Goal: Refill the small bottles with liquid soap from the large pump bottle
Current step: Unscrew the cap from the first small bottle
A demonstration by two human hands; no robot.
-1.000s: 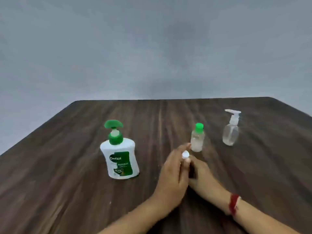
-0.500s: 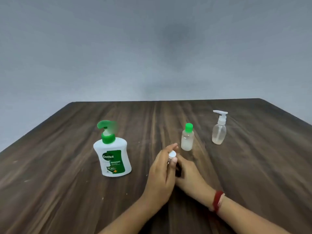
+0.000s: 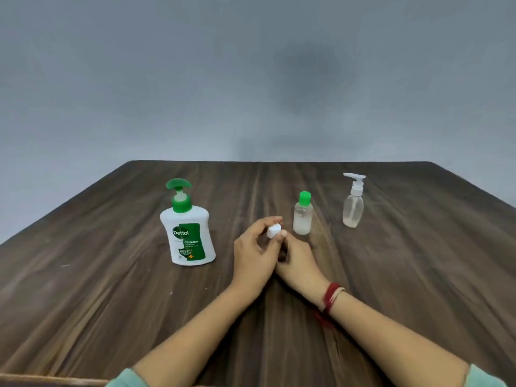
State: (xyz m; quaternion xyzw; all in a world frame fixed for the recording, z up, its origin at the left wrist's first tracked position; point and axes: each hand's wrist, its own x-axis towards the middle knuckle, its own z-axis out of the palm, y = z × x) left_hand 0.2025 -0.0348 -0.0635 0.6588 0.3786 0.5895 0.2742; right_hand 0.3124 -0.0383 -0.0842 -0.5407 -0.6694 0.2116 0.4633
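A large white pump bottle (image 3: 187,236) with a green pump and green label stands left of centre on the dark wooden table (image 3: 111,275). My left hand (image 3: 255,252) pinches the small white cap (image 3: 273,230) of a little bottle. My right hand (image 3: 300,259) is wrapped round that bottle's body, which the two hands hide almost wholly. Just behind my hands stands a small clear bottle with a green cap (image 3: 302,215). Further right stands a small clear bottle with a white pump (image 3: 353,205); both hold a little pale liquid.
A grey wall rises behind the table's far edge. A red thread band (image 3: 329,298) circles my right wrist. A lighter wooden edge (image 3: 42,378) shows at the bottom left corner.
The view has shifted, so the bottles sit further left and lower in frame. My left fingers have turned on the white cap, which now shows tilted between them. Both hands stay together.
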